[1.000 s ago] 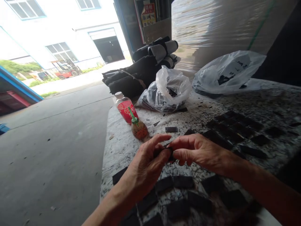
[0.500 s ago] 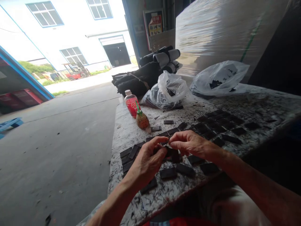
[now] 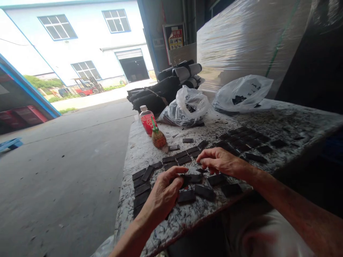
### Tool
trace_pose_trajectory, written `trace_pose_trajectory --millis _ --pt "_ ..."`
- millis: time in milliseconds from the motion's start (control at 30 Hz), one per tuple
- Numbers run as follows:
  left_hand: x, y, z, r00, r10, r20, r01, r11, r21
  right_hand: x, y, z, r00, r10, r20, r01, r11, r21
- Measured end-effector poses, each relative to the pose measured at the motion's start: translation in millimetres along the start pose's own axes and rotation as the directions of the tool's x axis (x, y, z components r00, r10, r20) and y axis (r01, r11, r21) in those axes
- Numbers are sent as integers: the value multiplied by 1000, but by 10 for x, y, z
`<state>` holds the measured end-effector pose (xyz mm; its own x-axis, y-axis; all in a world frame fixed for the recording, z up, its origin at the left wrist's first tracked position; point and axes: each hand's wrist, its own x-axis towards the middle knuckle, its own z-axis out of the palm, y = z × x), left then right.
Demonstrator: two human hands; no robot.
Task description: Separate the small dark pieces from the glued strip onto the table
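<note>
The left hand point(image 3: 164, 191) pinches a black strip point(image 3: 190, 178) low over the worktop point(image 3: 150, 150). The right hand point(image 3: 218, 161), fingers curled and holding nothing, hovers just beside it above further strips point(image 3: 184, 160).

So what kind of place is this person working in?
Most likely a factory or warehouse loading bay, open to a yard. A tall shrink-wrapped pallet load stands behind the scuffed worktable, a forklift is parked outside, and rows of small black rectangular pieces lie by the hands.
</note>
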<state>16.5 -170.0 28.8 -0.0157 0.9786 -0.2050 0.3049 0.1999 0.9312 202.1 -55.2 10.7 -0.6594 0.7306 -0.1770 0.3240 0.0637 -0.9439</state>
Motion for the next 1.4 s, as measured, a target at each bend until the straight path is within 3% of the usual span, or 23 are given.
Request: trace_pose_trajectory --millis 200,333,500,667,900,1067,1167,1300,1400 --pt "-121 -83 52 993 118 14 -116 945 305 -158 -10 58 992 3 126 -6 1000 26" --pt "-133 -107 148 966 199 165 -256 822 508 -184 -21 102 988 5 155 -4 1000 -1" --pt "-106 -228 204 932 172 319 -345 691 635 -190 -67 139 988 15 151 4 992 -123" --pt "-79 -298 191 931 122 344 -346 597 724 -185 -76 179 992 9 128 21 973 -228" --pt "-74 -233 200 936 85 341 -333 527 782 -188 -76 129 996 -34 85 56 962 -267" --pt "-73 -267 180 933 92 348 -336 574 747 -194 -42 94 995 -32 94 55 965 -255" --pt "-80 -293 158 930 170 327 -359 611 705 -231 -61 104 994 -11 107 34 975 -220" --pt "-111 -271 120 916 345 207 -397 698 596 -293 -108 141 990 19 142 1 991 -137" --pt "-174 -251 80 917 377 129 -379 726 573 -325 -120 176 987 14 163 7 992 -127"
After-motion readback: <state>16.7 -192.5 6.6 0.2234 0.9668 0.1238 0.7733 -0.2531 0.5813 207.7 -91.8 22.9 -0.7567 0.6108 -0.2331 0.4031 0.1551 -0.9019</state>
